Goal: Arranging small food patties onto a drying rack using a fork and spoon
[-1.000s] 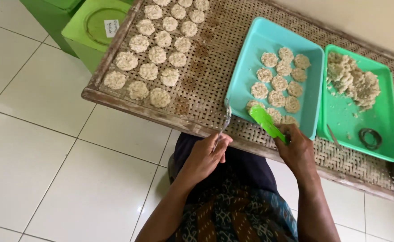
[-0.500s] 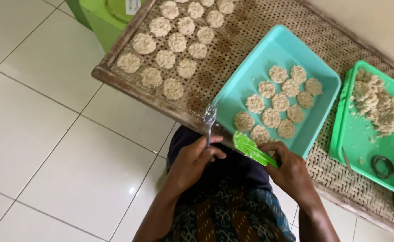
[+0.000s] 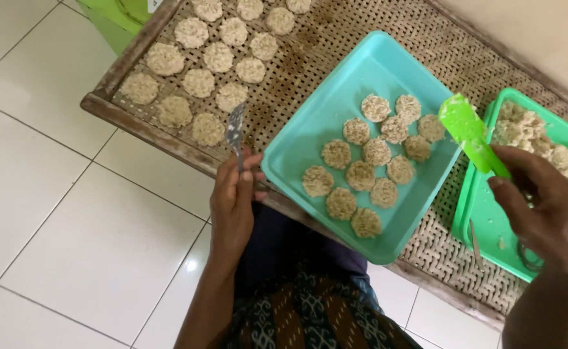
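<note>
Left hand (image 3: 232, 200) grips fork (image 3: 235, 132); right hand (image 3: 546, 203) grips green spatula (image 3: 468, 132); patties (image 3: 197, 71) fill mat upper left; teal tray (image 3: 297, 152) centre still holds more.

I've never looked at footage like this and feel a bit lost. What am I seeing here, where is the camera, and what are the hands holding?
The camera sits on a person's head and looks down, so both hands are that person's own. The left hand grips a metal fork, tines pointing away. The right hand holds a bright green spatula. In front lies a long woven tray carrying rows of round, pale rice-like patties. On it rests a turquoise plastic tray with more patties, and beside that a green tray holding a loose heap of the same mixture. Below is white tiled floor.
</note>
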